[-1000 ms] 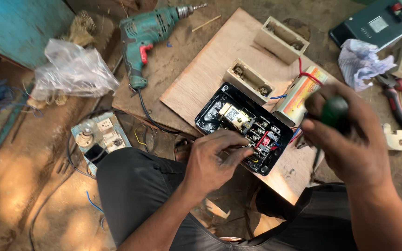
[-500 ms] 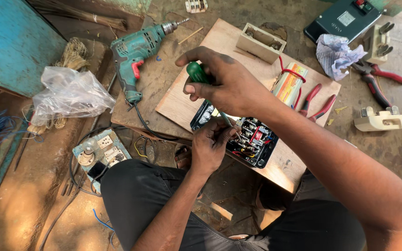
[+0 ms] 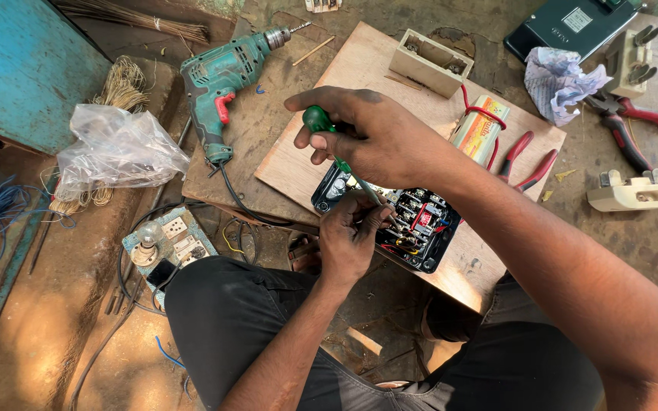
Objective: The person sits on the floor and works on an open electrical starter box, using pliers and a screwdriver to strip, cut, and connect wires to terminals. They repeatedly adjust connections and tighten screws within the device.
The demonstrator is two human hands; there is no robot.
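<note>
Right hand (image 3: 378,141): my grip is wrapped round a green-handled screwdriver (image 3: 321,125), its shaft angled down into the black starter box (image 3: 413,228).

Left hand (image 3: 352,236): fingertips pinched together at the box's near-left edge, on a wire or terminal; which, I cannot tell.

Black starter box: lid off, on the plywood board (image 3: 306,164) in the middle; holds terminals and red, blue and black wires.

Risk, as I judge it: the tip could slip onto my left fingers, being so close.

Cream housing (image 3: 429,62), far: open, looks empty.

Clear plastic bag (image 3: 116,148), left: contents unclear.
</note>
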